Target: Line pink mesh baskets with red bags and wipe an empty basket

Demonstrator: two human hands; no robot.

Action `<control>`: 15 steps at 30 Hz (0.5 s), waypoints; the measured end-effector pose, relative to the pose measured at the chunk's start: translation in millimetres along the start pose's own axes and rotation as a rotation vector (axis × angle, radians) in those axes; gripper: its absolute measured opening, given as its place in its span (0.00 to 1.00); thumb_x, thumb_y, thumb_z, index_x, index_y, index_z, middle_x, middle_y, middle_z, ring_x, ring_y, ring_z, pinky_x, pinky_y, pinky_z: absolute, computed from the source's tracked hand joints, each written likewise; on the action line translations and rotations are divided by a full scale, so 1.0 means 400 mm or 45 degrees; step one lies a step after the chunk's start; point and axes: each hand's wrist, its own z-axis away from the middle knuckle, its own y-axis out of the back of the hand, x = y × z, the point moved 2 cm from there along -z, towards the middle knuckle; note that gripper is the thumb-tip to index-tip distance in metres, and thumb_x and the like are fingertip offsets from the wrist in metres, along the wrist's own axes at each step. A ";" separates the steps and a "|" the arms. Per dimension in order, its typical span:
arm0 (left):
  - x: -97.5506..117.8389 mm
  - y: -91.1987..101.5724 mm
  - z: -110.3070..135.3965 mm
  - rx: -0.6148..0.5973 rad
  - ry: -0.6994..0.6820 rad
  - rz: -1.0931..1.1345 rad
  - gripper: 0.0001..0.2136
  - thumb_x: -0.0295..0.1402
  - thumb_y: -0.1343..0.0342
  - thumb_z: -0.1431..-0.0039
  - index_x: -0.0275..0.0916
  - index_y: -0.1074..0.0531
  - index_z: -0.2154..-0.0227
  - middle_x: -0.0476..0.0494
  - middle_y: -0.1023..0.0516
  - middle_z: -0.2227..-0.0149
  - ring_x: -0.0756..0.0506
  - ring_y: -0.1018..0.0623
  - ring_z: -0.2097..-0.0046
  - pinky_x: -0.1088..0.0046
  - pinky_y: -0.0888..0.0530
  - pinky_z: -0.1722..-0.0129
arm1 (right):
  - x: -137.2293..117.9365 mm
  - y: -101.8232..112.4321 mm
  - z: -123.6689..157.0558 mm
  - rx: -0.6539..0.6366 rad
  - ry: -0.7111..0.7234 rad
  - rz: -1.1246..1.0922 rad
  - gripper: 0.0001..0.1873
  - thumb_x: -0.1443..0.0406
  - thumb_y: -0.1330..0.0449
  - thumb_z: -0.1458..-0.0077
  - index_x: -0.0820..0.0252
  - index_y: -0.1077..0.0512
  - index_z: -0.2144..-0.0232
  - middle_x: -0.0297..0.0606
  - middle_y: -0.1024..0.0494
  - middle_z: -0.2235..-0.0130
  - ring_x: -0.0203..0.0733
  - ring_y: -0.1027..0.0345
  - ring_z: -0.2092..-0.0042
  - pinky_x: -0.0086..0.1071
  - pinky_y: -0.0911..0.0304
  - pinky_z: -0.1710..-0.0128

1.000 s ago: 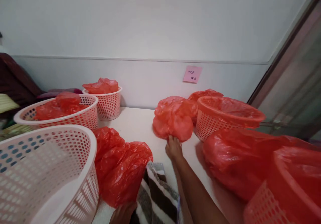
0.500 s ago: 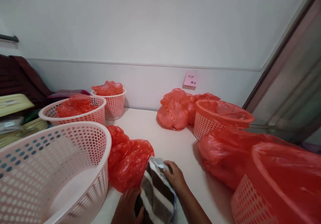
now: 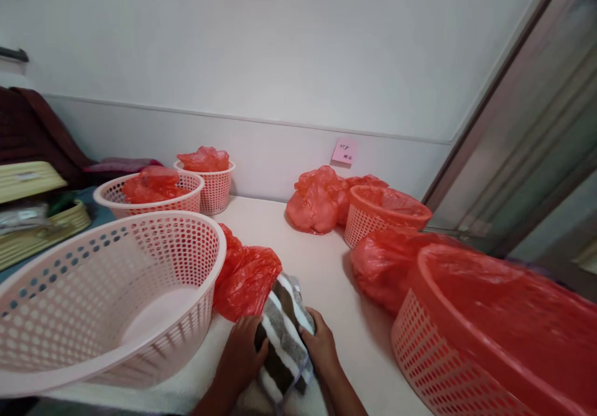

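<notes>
A folded striped towel (image 3: pixel 284 332), brown, grey and white, lies on the white table (image 3: pixel 321 263) near its front edge. My left hand (image 3: pixel 243 357) grips its left side, fingers curled around the cloth. My right hand (image 3: pixel 319 351) presses and holds its right side. A crumpled red plastic bag (image 3: pixel 247 273) lies just behind the towel, touching it. A big empty pink perforated basket (image 3: pixel 116 298) stands to the left of my hands.
A large basket lined with red plastic (image 3: pixel 489 335) fills the right foreground, with a red bag (image 3: pixel 387 263) behind it. Further back are a lined basket (image 3: pixel 385 214), another red bag (image 3: pixel 317 201), two pink baskets (image 3: pixel 153 195) holding red bags, and a pink sticky note (image 3: pixel 344 152) on the wall.
My right hand left the far red bag and came back to the towel. Both hands now grip the towel, and the view has shifted slightly right and back.
</notes>
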 end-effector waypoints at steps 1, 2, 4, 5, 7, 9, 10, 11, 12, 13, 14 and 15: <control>0.001 0.001 0.000 0.004 -0.002 0.013 0.16 0.32 0.46 0.44 0.36 0.30 0.51 0.37 0.23 0.52 0.38 0.25 0.50 0.54 0.28 0.47 | -0.002 -0.002 0.005 0.019 0.000 -0.012 0.26 0.60 0.44 0.56 0.61 0.30 0.52 0.42 0.21 0.55 0.49 0.27 0.53 0.39 0.35 0.49; 0.001 0.002 0.000 0.009 -0.005 0.026 0.16 0.32 0.46 0.44 0.36 0.30 0.51 0.37 0.24 0.53 0.38 0.25 0.50 0.54 0.28 0.48 | -0.004 -0.004 0.010 0.045 0.004 -0.018 0.26 0.60 0.45 0.56 0.61 0.30 0.53 0.42 0.21 0.55 0.49 0.27 0.52 0.38 0.36 0.49; 0.002 0.003 -0.001 0.019 -0.015 0.048 0.16 0.32 0.47 0.43 0.35 0.31 0.52 0.36 0.24 0.54 0.37 0.25 0.50 0.54 0.29 0.48 | -0.007 -0.012 0.020 0.094 -0.001 -0.033 0.26 0.60 0.46 0.57 0.61 0.30 0.53 0.43 0.21 0.54 0.49 0.28 0.52 0.37 0.36 0.49; 0.002 0.004 -0.001 0.024 -0.022 0.058 0.16 0.31 0.47 0.43 0.35 0.30 0.52 0.36 0.24 0.54 0.37 0.25 0.51 0.54 0.29 0.48 | -0.009 -0.017 0.024 0.112 -0.004 -0.038 0.26 0.60 0.45 0.57 0.61 0.30 0.54 0.43 0.20 0.55 0.49 0.28 0.53 0.38 0.36 0.49; 0.001 0.004 -0.001 0.035 -0.036 0.078 0.15 0.31 0.47 0.44 0.35 0.30 0.53 0.37 0.24 0.56 0.38 0.25 0.52 0.55 0.28 0.49 | -0.012 -0.025 0.031 0.145 -0.010 -0.044 0.25 0.58 0.44 0.56 0.59 0.30 0.54 0.41 0.20 0.57 0.50 0.27 0.54 0.38 0.36 0.50; 0.000 0.004 0.000 0.051 -0.039 0.093 0.14 0.31 0.47 0.44 0.36 0.29 0.54 0.37 0.23 0.57 0.38 0.25 0.52 0.56 0.28 0.49 | -0.015 -0.028 0.033 0.170 -0.009 -0.061 0.25 0.55 0.42 0.55 0.59 0.29 0.54 0.41 0.20 0.56 0.50 0.28 0.53 0.39 0.37 0.49; 0.000 0.005 0.000 0.061 -0.035 0.100 0.14 0.31 0.47 0.44 0.36 0.29 0.54 0.37 0.23 0.57 0.38 0.25 0.52 0.55 0.28 0.49 | -0.016 -0.025 0.032 0.180 -0.008 -0.075 0.26 0.53 0.42 0.55 0.59 0.29 0.54 0.42 0.20 0.55 0.51 0.28 0.52 0.39 0.37 0.48; -0.001 0.006 0.001 0.070 -0.029 0.106 0.14 0.31 0.47 0.44 0.36 0.29 0.55 0.37 0.23 0.57 0.38 0.25 0.52 0.55 0.28 0.49 | -0.016 -0.019 0.030 0.188 -0.012 -0.091 0.27 0.52 0.42 0.54 0.60 0.29 0.54 0.44 0.21 0.54 0.51 0.29 0.50 0.39 0.37 0.47; -0.001 0.007 0.002 0.077 -0.022 0.114 0.14 0.31 0.47 0.44 0.36 0.29 0.55 0.37 0.23 0.57 0.38 0.24 0.52 0.55 0.28 0.49 | -0.016 -0.011 0.028 0.196 -0.023 -0.108 0.29 0.50 0.42 0.55 0.61 0.28 0.54 0.45 0.21 0.52 0.52 0.29 0.49 0.39 0.38 0.47; -0.001 0.009 0.003 0.082 -0.014 0.124 0.14 0.32 0.46 0.44 0.36 0.29 0.55 0.38 0.23 0.57 0.38 0.24 0.52 0.56 0.28 0.49 | -0.016 -0.001 0.024 0.203 -0.040 -0.124 0.30 0.50 0.41 0.56 0.62 0.28 0.54 0.47 0.22 0.52 0.52 0.30 0.49 0.40 0.38 0.47; 0.000 0.012 0.004 0.086 -0.008 0.135 0.13 0.32 0.46 0.44 0.37 0.28 0.55 0.38 0.23 0.57 0.38 0.24 0.52 0.56 0.28 0.49 | -0.015 0.009 0.020 0.209 -0.061 -0.139 0.29 0.51 0.41 0.58 0.63 0.27 0.56 0.48 0.22 0.52 0.53 0.30 0.49 0.40 0.38 0.47; 0.000 0.014 0.005 0.090 -0.002 0.148 0.13 0.32 0.46 0.44 0.37 0.28 0.55 0.38 0.22 0.57 0.39 0.24 0.52 0.56 0.28 0.49 | -0.014 0.019 0.017 0.211 -0.084 -0.154 0.28 0.52 0.40 0.60 0.62 0.26 0.58 0.48 0.21 0.53 0.53 0.29 0.50 0.40 0.38 0.48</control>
